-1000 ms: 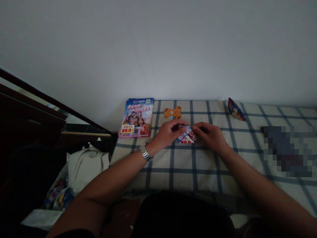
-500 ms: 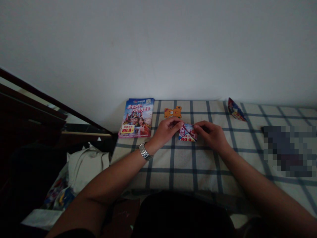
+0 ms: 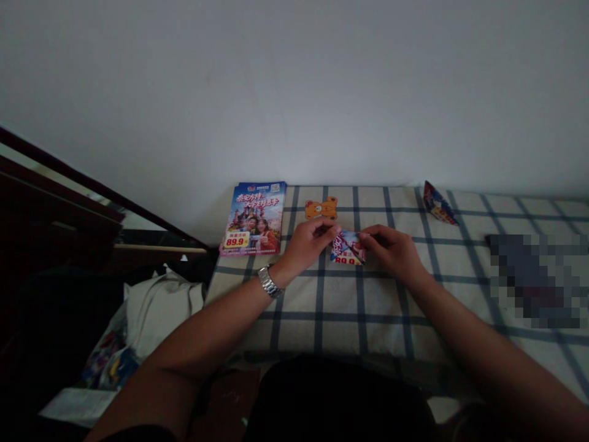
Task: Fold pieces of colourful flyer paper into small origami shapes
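Note:
Between my two hands is a small folded flyer (image 3: 348,248), printed in blue, white and red with part of "89.9" showing along its lower edge. My left hand (image 3: 315,240), a metal watch on its wrist, pinches the upper left corner between thumb and fingers. At the upper right corner, my right hand (image 3: 388,248) grips the paper the same way. Just beyond my left hand an orange bear-shaped piece (image 3: 321,209) lies flat on the checked cloth. A stack of matching flyers (image 3: 254,218) lies to the left.
A folded paper piece (image 3: 439,204) stands on the checked cloth (image 3: 340,334) near the wall, to the right. A blurred-out dark object (image 3: 534,282) lies at far right. Below the cloth's left edge are a pale bag (image 3: 161,307) and dark wooden boards (image 3: 50,215).
The folded flyer has shifted and tilted slightly between my fingers, its crease lines looking a little different. Both hands keep nearly the same place and grip.

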Demonstrator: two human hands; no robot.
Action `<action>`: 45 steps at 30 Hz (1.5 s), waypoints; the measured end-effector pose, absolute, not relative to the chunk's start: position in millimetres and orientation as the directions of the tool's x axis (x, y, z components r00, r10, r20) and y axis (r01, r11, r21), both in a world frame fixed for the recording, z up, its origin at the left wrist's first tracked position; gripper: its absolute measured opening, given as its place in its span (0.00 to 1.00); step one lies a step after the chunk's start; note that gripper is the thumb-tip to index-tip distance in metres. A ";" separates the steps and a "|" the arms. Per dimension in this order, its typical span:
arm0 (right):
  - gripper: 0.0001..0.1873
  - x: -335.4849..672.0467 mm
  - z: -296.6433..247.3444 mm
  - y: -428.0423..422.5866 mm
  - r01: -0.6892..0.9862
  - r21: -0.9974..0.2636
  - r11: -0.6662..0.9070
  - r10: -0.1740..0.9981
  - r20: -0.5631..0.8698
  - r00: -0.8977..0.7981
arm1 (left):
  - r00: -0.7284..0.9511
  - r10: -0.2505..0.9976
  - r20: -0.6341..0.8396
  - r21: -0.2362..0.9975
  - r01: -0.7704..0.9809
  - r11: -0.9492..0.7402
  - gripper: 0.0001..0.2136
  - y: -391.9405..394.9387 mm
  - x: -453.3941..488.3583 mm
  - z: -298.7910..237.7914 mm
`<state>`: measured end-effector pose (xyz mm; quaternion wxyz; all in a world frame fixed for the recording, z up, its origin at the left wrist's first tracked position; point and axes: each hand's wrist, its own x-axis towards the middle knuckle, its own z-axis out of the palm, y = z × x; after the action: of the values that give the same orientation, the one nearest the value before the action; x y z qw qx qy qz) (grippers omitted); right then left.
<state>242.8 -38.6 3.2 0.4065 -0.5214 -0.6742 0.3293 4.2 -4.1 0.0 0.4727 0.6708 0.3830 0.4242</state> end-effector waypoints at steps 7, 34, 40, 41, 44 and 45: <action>0.20 241.7 5.5 -39.6 0.470 -0.847 0.249 0.968 0.213 -0.129 | 0.353 0.896 0.270 0.933 0.133 -0.333 0.11 -3.8 4.9 -2.8; 0.13 240.4 7.7 -39.9 0.491 -0.813 0.311 0.947 0.223 -0.230 | 0.489 0.798 0.351 0.821 0.248 -0.514 0.05 -12.0 5.5 1.7; 0.14 240.1 6.8 -40.3 0.501 -0.810 0.305 0.948 0.207 -0.243 | 0.483 0.819 0.309 0.844 0.257 -0.471 0.05 -10.3 6.1 1.2; 0.14 239.8 7.2 -40.5 0.501 -0.811 0.303 0.948 0.204 -0.244 | 0.484 0.821 0.305 0.846 0.259 -0.467 0.05 -10.2 6.1 1.8; 0.15 238.9 8.7 -41.2 0.500 -0.811 0.304 0.947 0.202 -0.249 | 0.484 0.826 0.290 0.849 0.268 -0.455 0.06 -10.5 6.3 4.1; 0.15 238.8 9.2 -41.4 0.501 -0.809 0.307 0.946 0.204 -0.251 | 0.483 0.827 0.288 0.850 0.268 -0.453 0.06 -10.8 6.5 5.1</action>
<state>238.8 -41.4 9.2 0.3553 -0.4983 -0.7262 0.3133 6.5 -10.8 5.1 0.3841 0.7709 0.3550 0.3637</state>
